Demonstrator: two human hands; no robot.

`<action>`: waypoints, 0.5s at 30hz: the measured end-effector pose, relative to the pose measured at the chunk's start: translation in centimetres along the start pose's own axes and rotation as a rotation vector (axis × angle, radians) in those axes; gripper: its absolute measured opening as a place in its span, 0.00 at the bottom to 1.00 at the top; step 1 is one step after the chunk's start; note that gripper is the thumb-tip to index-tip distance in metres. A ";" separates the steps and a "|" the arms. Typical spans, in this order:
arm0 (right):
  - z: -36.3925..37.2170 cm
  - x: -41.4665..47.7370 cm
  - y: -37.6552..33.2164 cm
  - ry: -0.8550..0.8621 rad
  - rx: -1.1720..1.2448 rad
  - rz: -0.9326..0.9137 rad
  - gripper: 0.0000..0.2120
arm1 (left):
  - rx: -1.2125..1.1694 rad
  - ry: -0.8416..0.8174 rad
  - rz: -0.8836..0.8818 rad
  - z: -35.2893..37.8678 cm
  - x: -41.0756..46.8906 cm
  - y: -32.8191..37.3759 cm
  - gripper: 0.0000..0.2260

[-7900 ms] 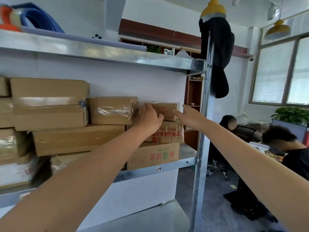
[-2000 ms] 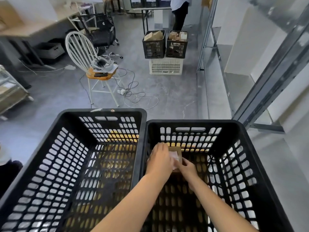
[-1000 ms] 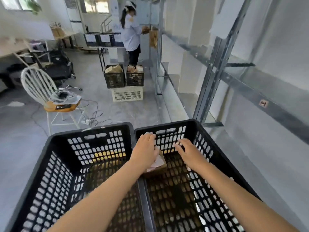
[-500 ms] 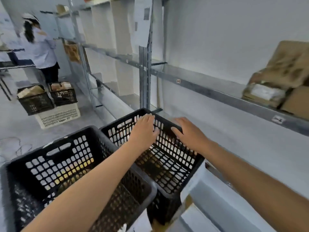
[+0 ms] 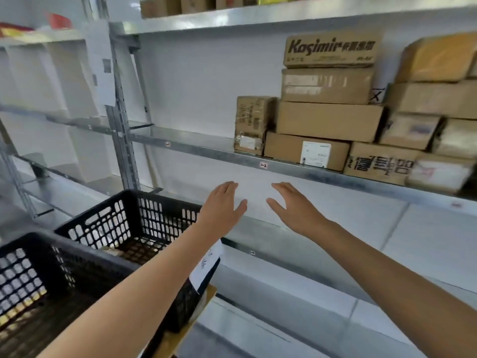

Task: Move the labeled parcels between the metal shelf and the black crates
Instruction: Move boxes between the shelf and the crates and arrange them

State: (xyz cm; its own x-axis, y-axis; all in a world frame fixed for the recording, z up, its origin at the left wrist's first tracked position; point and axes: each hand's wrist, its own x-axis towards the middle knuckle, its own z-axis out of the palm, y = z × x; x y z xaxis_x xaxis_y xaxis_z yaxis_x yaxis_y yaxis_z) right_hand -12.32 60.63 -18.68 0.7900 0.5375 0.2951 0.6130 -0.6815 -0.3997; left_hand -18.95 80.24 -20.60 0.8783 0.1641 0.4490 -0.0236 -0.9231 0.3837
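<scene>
Head view: two bare forearms stretched toward a metal shelf [image 5: 201, 144], black crates low on the left.
Far crate [image 5: 160, 202]: black with slotted walls. On its floor a pale brown object [image 5: 113, 251], mostly hidden by the near wall and too little shown to name. A white paper tag [image 5: 206, 263] on its outer side.
Near crate [image 5: 28, 270]: black, pressed against the far crate. Floor blurred, contents impossible to tell.
Shelf load: cardboard parcels [image 5: 329, 120] stacked on the right part of the middle tier. A labelled flat box [image 5: 307, 152] at the front edge, a small upright box [image 5: 254, 120] at the stack's left end, a "Kosimir" box [image 5: 331, 50] on top.
Left hand [image 5: 223, 202]: released, fingers straight, palm turned inward, holding nothing. Just past the far crate's corner.
Right hand [image 5: 294, 206]: released, fingers straight, empty. Facing the left hand across a gap.
Parcels relative to hands: above and to the right, apart from both. Hands below the middle tier's front edge, touching neither box nor crate.
</scene>
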 end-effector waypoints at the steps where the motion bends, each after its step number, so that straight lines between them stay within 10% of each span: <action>1: -1.1 -2.0 1.0 0.011 -0.014 0.022 0.28 | -0.034 0.000 0.010 0.5 -0.6 2.2 0.26; 15: -21.5 -29.0 13.3 0.249 -0.235 0.372 0.28 | -0.213 -0.098 0.450 5.7 -8.0 33.6 0.27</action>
State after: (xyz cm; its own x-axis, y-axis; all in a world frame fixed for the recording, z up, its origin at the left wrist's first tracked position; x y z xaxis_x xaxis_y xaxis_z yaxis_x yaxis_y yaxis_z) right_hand -26.75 25.29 -13.88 0.9175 0.1215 0.3788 0.2528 -0.9133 -0.3192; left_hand -24.09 45.92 -15.89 0.7993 -0.2765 0.5335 -0.4978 -0.8020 0.3301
